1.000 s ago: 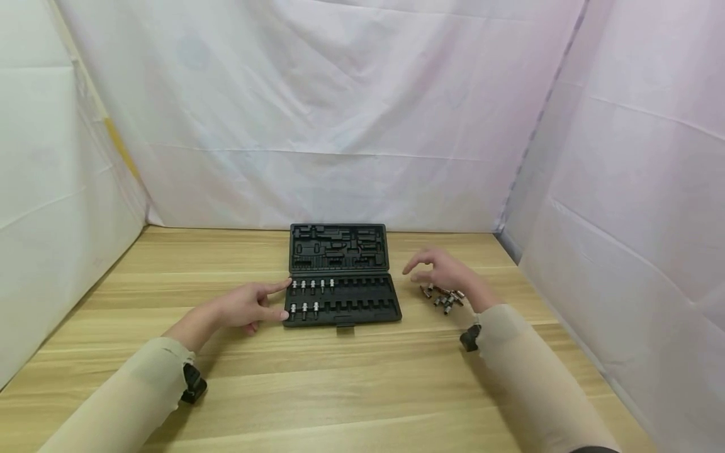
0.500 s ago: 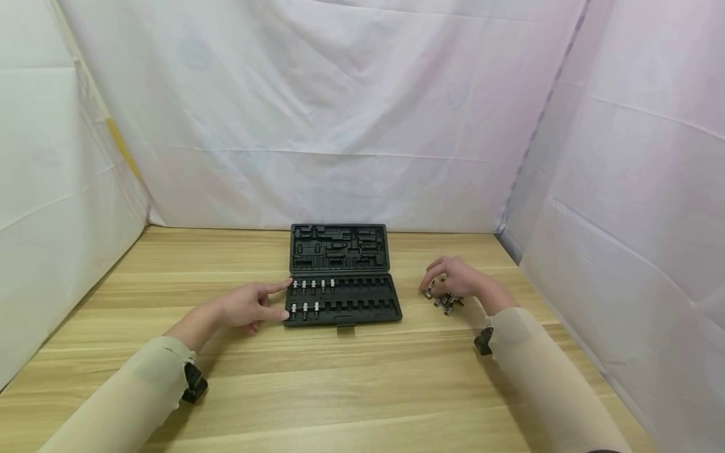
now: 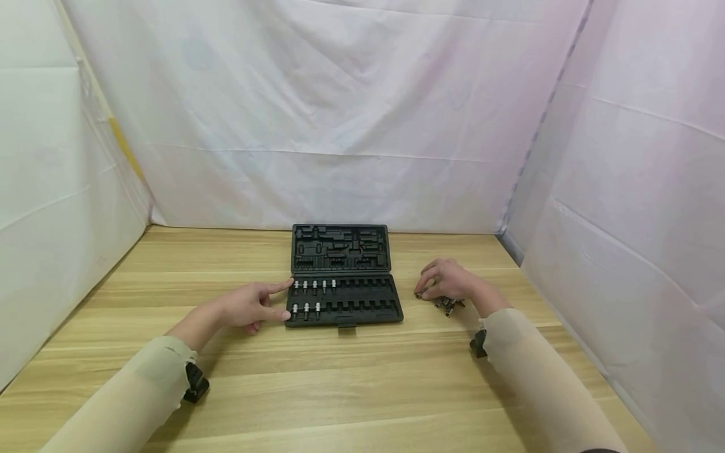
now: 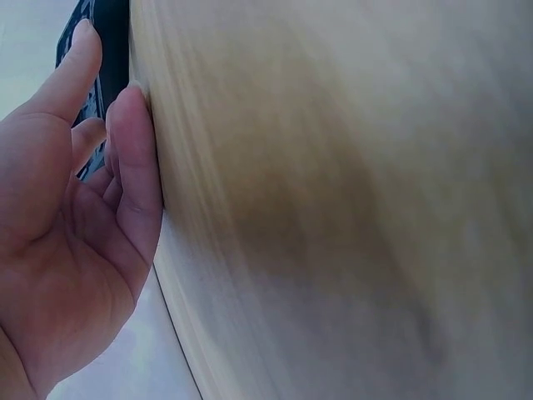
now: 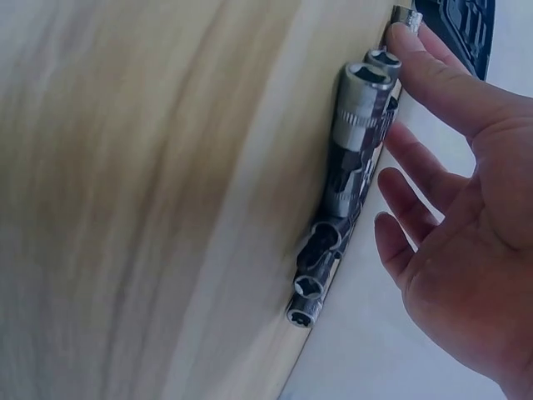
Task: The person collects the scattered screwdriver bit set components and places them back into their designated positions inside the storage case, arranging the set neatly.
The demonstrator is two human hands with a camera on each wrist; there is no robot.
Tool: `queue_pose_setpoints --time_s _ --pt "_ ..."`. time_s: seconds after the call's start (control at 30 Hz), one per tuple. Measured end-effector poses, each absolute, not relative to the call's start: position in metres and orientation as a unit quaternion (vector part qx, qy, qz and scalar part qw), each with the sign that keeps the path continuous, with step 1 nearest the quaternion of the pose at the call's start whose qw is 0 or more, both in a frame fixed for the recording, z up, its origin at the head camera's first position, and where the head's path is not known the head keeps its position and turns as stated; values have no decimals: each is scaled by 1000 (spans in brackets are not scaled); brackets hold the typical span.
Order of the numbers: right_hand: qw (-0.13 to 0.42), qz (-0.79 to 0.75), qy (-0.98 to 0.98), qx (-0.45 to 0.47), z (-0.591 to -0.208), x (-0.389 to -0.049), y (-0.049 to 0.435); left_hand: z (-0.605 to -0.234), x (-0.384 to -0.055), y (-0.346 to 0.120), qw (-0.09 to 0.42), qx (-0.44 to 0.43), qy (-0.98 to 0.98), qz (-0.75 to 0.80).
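A black socket case lies unfolded on the table, its lid to the back. Several silver bit sockets sit in the left slots of its two rows; the other slots show bare. My left hand rests against the case's left edge, forefinger at the upper corner and thumb at the lower, both extended. Right of the case, my right hand pinches one small metal socket between thumb and forefinger, low over the table. Its other fingers are loosely bent beside a pile of loose sockets, partly hidden by the hand in the head view.
The wooden table reaches up to white cloth walls at the back and both sides. The case's latch sticks out at its front edge. Black wrist cameras are strapped at both sleeves.
My right hand has come down to the loose sockets, taken one between thumb and forefinger, and shifted slightly left with it. The left hand stays at the case's edge.
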State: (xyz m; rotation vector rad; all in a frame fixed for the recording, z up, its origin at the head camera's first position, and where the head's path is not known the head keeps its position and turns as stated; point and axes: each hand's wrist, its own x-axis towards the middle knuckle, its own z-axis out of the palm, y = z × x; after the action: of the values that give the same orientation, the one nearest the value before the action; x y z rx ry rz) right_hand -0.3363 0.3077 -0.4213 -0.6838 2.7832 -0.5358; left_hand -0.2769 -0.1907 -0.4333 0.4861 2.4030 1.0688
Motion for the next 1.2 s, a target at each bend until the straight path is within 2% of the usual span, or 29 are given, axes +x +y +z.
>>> queue_pose_setpoints --time_s 0.6,0.93,1.2 --pt "101 -281 937 -179 -422 -333 299 -433 -276 -190 224 176 877 386" --pt "96 -358 906 -205 -418 -331 297 -432 -277 -190 224 174 878 385" --pt "111 -410 887 -184 -415 -327 285 -433 -277 -190 224 174 880 381"
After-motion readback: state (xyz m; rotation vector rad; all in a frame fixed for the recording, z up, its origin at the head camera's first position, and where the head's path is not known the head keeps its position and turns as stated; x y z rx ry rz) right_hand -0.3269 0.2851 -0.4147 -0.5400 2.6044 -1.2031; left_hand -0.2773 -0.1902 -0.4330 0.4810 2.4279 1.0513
